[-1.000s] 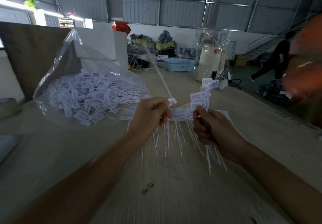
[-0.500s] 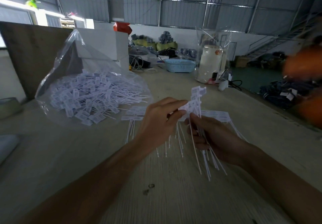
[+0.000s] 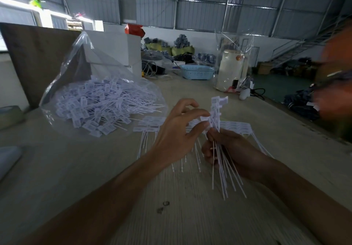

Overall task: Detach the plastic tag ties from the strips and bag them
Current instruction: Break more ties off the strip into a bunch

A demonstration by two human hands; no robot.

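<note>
My right hand grips a strip of white tag ties, heads standing up and thin tails fanning down toward me. My left hand pinches one tag head on that strip between thumb and forefinger. More strips of tag ties lie flat on the wooden table behind my hands. At the left lies an open clear plastic bag holding a heap of loose detached tag ties.
White boxes stand behind the bag. A blue basket and a wrapped white appliance sit at the table's far end. A blurred person in orange is at the right edge. A grey object lies far left.
My left hand, which a second ago held a single detached tie up by its head, has come back to the strip and now pinches another tag head. The right hand lowered the strip slightly.
</note>
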